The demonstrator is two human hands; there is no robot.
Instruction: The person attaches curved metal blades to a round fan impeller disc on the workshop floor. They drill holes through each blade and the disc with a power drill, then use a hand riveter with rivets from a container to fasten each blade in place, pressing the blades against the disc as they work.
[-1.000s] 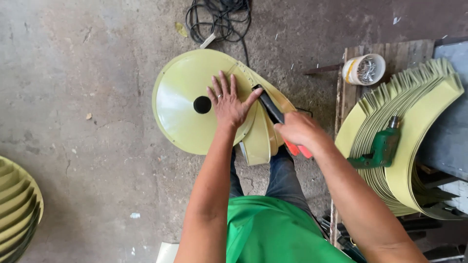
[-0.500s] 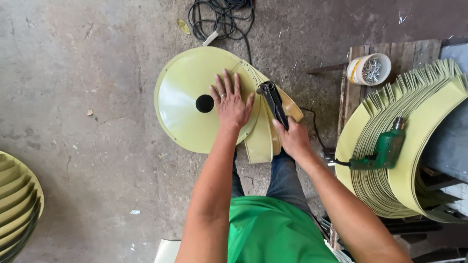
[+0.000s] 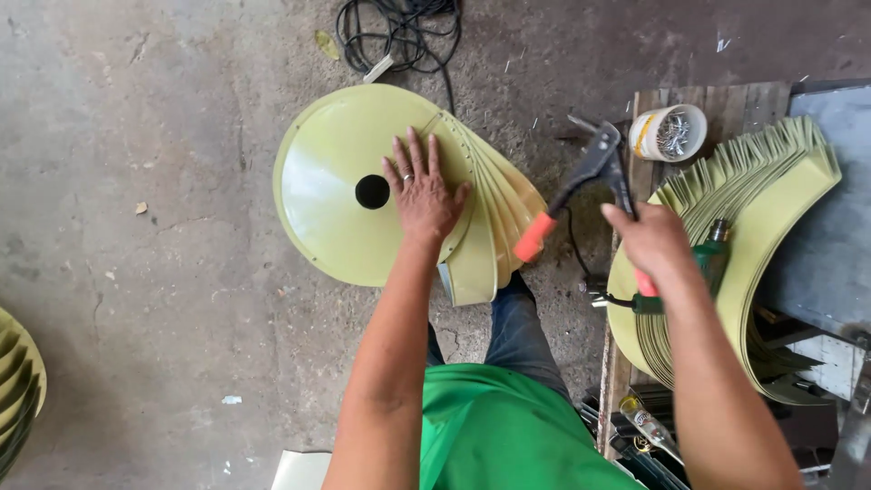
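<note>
A pale yellow-green metal disc point(image 3: 336, 181) with a round black centre hole lies on the concrete floor. Several curved blades point(image 3: 494, 218) of the same colour are fanned along its right edge. My left hand point(image 3: 422, 191) presses flat on the disc, fingers spread, just right of the hole. My right hand point(image 3: 649, 240) grips one orange-tipped handle of a black hand riveter point(image 3: 590, 172). The tool is lifted off the disc, handles spread, over the gap between the disc and a wooden board.
A fanned stack of loose yellow-green blades point(image 3: 753, 209) lies on the wooden board point(image 3: 708, 95) at right, with a green power drill point(image 3: 712, 259) on it. A white cup of rivets point(image 3: 670, 133) stands behind. Black cable point(image 3: 399, 32) coils at top. More blades point(image 3: 18, 390) sit at left.
My right hand has lifted the riveter off the blades and swung it right toward the board, with its handles now spread. My left hand stays pressed on the disc.
</note>
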